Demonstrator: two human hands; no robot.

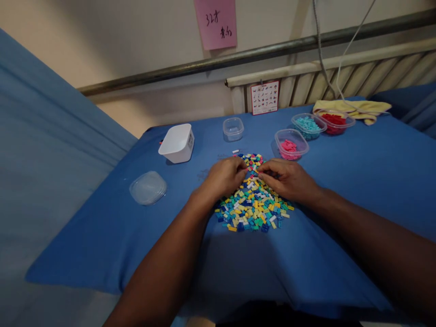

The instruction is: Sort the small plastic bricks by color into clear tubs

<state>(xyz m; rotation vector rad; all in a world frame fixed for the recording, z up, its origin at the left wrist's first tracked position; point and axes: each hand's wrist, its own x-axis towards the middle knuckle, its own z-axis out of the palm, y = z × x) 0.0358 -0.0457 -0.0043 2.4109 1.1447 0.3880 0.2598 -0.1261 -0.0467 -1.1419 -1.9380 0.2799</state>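
Observation:
A loose heap of small toy building bricks (257,209), in yellow, white, teal, blue and some pink, lies on the blue cloth in front of me. Over the left side of its far part is my left hand (226,176), thumb and fingers pinched together at the bricks. My right hand (286,179) reaches in from the other side, its fingertips also closed in a pinch. Only a narrow strip of bricks separates the two hands. Specks of pink show by the fingertips, but whatever the fingers hold is too small to make out.
Clear tubs hold pink bricks (289,147), light blue bricks (307,125) and red bricks (334,122). A clear tub (233,131), a white bin (177,144) and clear lids (148,188) stand left. A yellow cloth (357,109) lies by the radiator (306,84).

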